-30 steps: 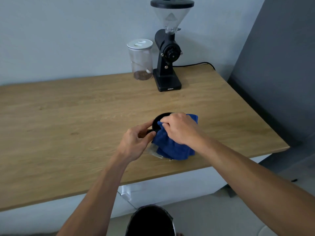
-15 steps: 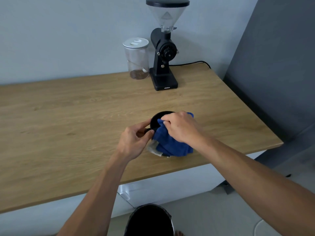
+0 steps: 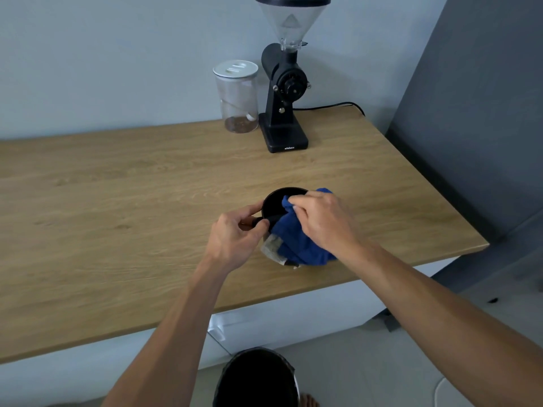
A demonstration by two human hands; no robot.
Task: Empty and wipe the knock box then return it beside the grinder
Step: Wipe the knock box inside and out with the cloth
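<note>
The black round knock box stands on the wooden table near its front edge. My left hand pinches the end of the box's black bar at the left rim. My right hand grips a blue cloth and presses a fold of it inside the box; the rest of the cloth drapes over the box's near side and hides it. The black grinder with a clear hopper stands at the back of the table, well behind the box.
A clear jar with a white lid sits just left of the grinder. The grinder's cable runs right along the wall. A black bin stands on the floor below the table's front edge. A grey wall panel borders the table's right side.
My right hand has shifted the cloth slightly inside the box, showing more of the open rim. The left hand keeps its hold. The view has tilted a little.
</note>
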